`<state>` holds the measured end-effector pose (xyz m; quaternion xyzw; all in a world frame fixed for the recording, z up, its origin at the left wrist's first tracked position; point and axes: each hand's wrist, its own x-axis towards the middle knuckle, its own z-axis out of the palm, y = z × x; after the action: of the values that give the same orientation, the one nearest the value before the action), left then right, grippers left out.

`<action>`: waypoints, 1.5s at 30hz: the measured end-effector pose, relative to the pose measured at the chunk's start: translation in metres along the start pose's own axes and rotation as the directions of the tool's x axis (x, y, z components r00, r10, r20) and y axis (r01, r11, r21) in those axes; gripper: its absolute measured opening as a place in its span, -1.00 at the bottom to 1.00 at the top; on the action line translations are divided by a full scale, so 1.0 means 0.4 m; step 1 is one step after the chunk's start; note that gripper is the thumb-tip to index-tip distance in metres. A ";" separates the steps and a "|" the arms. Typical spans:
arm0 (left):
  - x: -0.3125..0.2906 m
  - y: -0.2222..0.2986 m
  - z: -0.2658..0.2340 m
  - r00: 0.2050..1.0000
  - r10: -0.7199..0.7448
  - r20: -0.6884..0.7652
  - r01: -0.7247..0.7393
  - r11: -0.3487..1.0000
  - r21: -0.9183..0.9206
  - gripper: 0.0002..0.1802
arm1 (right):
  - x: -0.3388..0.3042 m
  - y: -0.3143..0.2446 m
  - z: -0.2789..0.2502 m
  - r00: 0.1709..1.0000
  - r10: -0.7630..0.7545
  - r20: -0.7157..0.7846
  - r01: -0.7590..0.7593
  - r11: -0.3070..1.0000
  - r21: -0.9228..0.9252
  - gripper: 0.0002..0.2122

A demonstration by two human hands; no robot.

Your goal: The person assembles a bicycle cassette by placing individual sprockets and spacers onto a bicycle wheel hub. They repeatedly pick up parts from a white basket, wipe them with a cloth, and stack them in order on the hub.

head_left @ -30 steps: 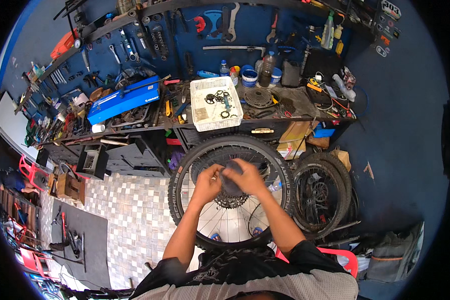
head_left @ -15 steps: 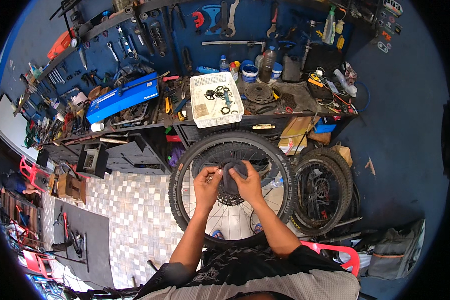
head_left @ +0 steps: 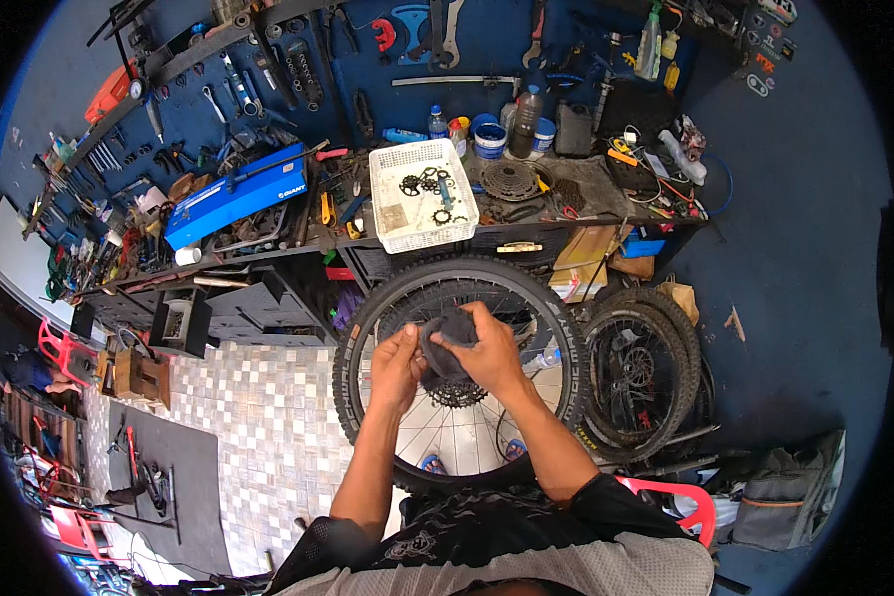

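Observation:
A dark grey cloth (head_left: 455, 330) is bunched between my two hands, over the middle of a bicycle wheel (head_left: 574, 382). My right hand (head_left: 494, 358) grips the cloth, its thumb pressed across the front. At the cloth's left edge, my left hand (head_left: 395, 370) is closed in a pinch; whatever sits between its fingertips is too small to make out. Below the cloth, the wheel's sprocket cassette (head_left: 457, 395) partly shows. The wheel stands between me and the workbench.
On the workbench (head_left: 606, 204) sits a white plastic basket (head_left: 425, 238) with small black gears and parts. A loose cassette (head_left: 512, 181), bottles and tools surround it. More wheels (head_left: 646, 382) lean at the right. An open drawer (head_left: 181, 323) juts out at the left.
My right hand has turned and its thumb now lies across the cloth. My left hand has shifted slightly left, and the cloth is bunched differently. The view has moved a little.

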<state>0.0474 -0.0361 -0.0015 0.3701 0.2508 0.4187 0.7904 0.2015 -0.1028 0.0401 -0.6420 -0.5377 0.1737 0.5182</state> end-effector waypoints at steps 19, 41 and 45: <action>0.025 0.062 -0.012 0.975 0.219 -0.033 -0.172 0.840 0.515 -0.88 | 0.018 0.042 -0.036 0.999 -0.008 -0.054 0.022 0.961 0.274 -0.61; 0.016 0.011 0.013 0.998 0.056 -0.035 -0.033 0.879 0.475 -0.92 | 0.070 0.116 -0.044 0.993 0.115 0.006 -0.105 0.880 0.463 -0.45; 0.034 -0.045 0.015 0.902 0.338 0.267 -0.420 0.552 0.720 -0.92 | 0.043 0.114 0.027 0.990 -0.055 0.128 0.074 0.987 -0.143 -0.37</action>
<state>0.0674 -0.0335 -0.0133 0.7331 0.2788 0.4150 0.4612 0.2225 -0.0776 0.0028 -0.6488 -0.6006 0.1559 0.4404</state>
